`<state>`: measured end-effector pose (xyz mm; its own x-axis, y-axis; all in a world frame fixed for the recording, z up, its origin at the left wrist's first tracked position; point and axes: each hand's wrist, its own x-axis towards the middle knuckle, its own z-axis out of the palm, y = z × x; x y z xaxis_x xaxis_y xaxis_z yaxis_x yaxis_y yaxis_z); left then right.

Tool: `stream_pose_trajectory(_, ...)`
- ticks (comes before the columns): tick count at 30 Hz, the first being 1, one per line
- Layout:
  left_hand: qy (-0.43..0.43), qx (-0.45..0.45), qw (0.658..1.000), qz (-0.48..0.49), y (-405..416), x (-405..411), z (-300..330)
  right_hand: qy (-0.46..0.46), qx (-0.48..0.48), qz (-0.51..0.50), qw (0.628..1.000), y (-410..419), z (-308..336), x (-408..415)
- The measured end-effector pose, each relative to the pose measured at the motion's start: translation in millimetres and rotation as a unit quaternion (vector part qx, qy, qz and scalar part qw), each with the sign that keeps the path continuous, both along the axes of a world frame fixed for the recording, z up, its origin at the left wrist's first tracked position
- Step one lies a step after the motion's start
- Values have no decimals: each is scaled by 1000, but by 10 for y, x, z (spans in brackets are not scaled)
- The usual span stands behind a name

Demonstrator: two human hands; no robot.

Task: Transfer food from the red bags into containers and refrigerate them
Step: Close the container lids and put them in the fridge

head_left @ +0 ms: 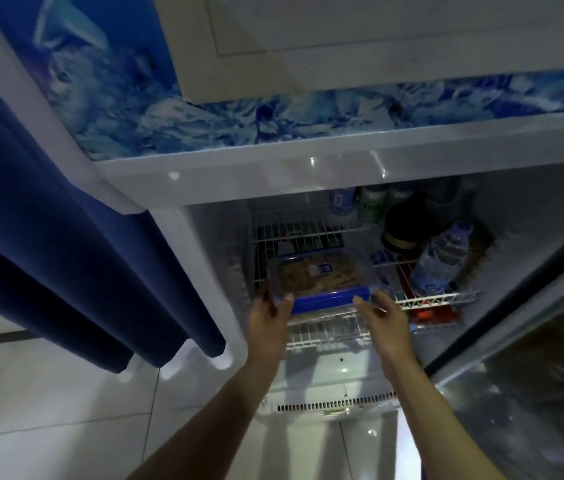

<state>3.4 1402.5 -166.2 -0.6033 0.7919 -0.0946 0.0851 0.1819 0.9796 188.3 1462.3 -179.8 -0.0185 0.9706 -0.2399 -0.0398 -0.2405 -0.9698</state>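
Note:
A clear plastic container (pixel 322 275) with blue lid clips holds brownish food and sits at the front of a white wire shelf (pixel 436 299) inside the open fridge. My left hand (pixel 270 323) grips its near left corner. My right hand (pixel 384 320) holds its near right corner, thumb on the blue front clip. No red bags are in view.
On the same shelf to the right lies a water bottle (pixel 443 261), with a dark jar (pixel 408 226) and cans (pixel 374 202) behind. A lower wire shelf (pixel 325 336) sits beneath. The glass fridge door (pixel 530 393) stands open at right. A blue curtain (pixel 48 237) hangs at left.

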Motion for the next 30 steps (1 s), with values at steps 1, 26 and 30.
stream_pose_trajectory(1,28,-7,1000,4,55,-36,-35,-10,13,-15,1000,59,-22,-57)
stream_pose_trajectory(26,493,-265,804,-202,904,-216,-425,-574,215,173,771,850,-307,-592)
stream_pose_trajectory(30,454,-248,840,-166,1219,-335,-304,-554,195,213,781,1240,-325,-767)
